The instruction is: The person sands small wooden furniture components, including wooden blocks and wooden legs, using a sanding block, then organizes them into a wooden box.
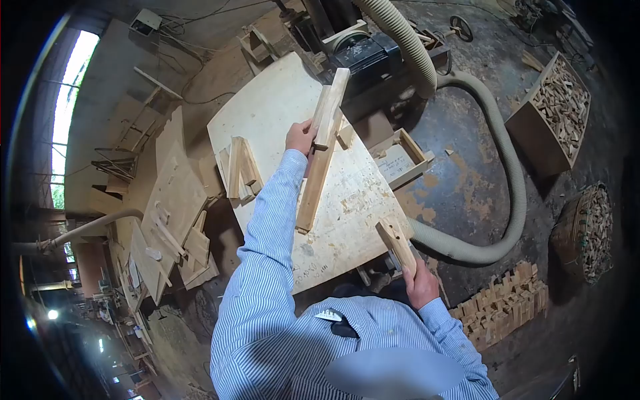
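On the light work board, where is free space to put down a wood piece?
Free: the board between the long strip in the left hand and the right hand, and its far corner. Crowded: the stacked pieces at its left edge.

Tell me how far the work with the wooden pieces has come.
Done, it seems: a small stack of pale cut wooden pieces lies on the plywood worktable. In hand: the left hand holds long pale wooden bars, the right hand a short notched wooden block. How much remains is unclear.

Wood pieces [239, 168] lie on the table [267, 107], hose [507, 167] to its right.
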Tool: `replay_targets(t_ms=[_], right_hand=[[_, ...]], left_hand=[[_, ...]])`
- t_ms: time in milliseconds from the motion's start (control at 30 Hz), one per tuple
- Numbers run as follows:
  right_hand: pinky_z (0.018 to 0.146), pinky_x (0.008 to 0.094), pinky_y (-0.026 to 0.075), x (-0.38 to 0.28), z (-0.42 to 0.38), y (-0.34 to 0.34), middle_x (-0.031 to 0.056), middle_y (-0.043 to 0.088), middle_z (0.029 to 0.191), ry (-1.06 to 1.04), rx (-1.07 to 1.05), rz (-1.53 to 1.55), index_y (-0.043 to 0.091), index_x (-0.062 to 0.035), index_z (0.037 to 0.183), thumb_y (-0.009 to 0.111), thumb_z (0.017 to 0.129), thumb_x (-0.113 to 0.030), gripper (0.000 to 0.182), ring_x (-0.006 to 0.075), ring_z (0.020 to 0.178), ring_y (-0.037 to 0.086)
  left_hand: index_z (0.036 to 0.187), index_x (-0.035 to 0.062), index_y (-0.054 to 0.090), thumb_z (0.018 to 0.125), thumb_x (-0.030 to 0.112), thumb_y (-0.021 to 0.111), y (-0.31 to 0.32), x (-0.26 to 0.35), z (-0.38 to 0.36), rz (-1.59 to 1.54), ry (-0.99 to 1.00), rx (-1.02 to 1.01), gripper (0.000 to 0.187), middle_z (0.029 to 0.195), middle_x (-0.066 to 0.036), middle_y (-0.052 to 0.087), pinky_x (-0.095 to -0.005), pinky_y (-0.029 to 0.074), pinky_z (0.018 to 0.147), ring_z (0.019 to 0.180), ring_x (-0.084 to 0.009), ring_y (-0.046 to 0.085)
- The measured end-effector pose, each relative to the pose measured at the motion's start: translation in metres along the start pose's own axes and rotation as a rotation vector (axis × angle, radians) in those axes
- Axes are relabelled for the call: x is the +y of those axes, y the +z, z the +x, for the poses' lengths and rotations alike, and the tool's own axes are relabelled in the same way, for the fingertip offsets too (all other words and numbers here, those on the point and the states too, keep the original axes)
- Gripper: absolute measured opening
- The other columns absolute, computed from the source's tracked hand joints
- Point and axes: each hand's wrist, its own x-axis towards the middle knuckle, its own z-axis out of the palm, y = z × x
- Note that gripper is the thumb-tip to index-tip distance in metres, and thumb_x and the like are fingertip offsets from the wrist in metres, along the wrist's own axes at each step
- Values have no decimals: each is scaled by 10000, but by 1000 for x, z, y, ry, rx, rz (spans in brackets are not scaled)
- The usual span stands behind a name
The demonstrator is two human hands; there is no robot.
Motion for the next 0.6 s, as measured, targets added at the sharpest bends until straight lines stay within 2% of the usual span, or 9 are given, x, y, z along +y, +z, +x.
replay_targets(t_ms=[267,367,567,600], right_hand=[[739,563,520,1,5,8,281,667,955,-43,55,17,524,-36,1209,588,970,-330,384,483,871,650],[736,564,514,1,7,10,285,668,951,-27,37,21,524,-35,1202,579,976,-343,386,487,876,648],[733,561,507,20,5,19,287,668,929,-118,99,3,538,-29,1169,563,991,-338,358,495,864,642],[731,567,502,22,5,21,287,666,922,-132,121,17,543,-28,1157,565,992,-338,351,497,860,638]], left_hand=[[1279,145,691,911,310,700,-10,15,-5,19,8,26,404,1000,-199,688,-382,527,882,962,-313,691],[1249,132,709,888,293,723,-11,14,-2,-32,-19,30,395,1066,-213,700,-399,535,894,1000,-330,694],[1227,149,719,876,300,719,-9,6,-3,-66,41,50,382,1036,-178,750,-375,551,858,938,-292,729],[1223,128,716,883,300,709,-8,4,-2,-60,31,51,381,1045,-170,750,-367,548,861,943,-282,729]])
